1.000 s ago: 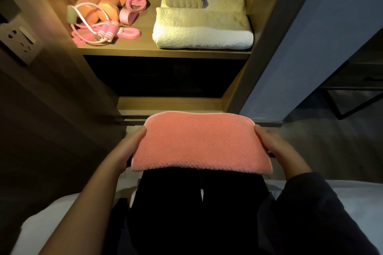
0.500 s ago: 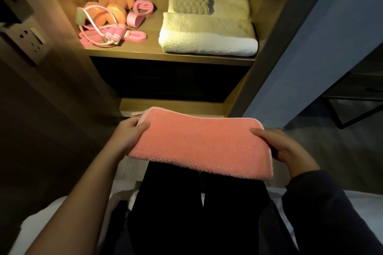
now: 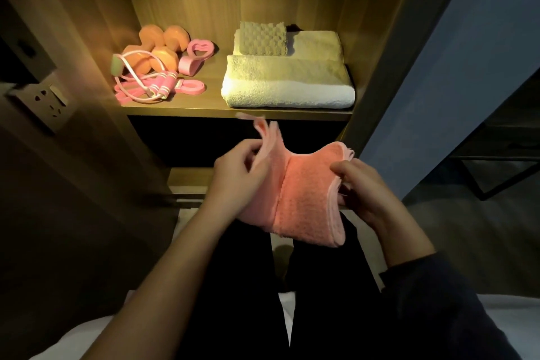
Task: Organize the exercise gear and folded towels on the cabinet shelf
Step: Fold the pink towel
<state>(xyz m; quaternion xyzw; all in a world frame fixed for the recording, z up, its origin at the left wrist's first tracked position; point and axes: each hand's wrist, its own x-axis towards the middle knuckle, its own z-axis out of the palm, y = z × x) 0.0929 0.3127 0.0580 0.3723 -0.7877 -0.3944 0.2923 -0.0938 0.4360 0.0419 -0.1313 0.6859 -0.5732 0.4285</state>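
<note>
We now fold the pink towel, stretched flat a moment ago, in half over our lap at 6 o'clock, the left hand pinching one end up toward the right hand, which grips the other (the shelf at 12 o'clock awaits it).

Bare left forearm, dark sleeve on right arm, black trousers

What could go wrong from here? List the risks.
The left hand pinches only loose edges of the pink towel, mid-fold; layers could slip and the fold open. On the shelf, the folded towels fill the right side; stacking it there might shift the small waffle towel.
</note>
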